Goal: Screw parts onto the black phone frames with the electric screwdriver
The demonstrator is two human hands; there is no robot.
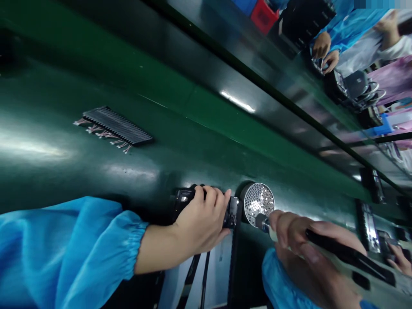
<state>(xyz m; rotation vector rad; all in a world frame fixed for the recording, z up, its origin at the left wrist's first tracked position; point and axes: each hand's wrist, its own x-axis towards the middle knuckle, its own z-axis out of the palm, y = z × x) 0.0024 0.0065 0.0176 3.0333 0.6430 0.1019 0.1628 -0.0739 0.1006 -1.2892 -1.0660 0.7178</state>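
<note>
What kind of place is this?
It looks like an electronics factory: a green assembly line, workers in blue smocks, a right hand holding what seems to be a soldering iron, and a wired black connector strip.

A glossy green workbench [135, 77] carries a black connector strip [117, 125] with fanned pale wires [103, 135]

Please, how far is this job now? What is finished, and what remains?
Done: a black connector strip with pink-tipped wires lies on the green bench. In hand: the left hand grips a small black part; the right hand holds a soldering iron, its tip at a round tip cleaner. Left, probably: the held part, which shows no wires.
</note>
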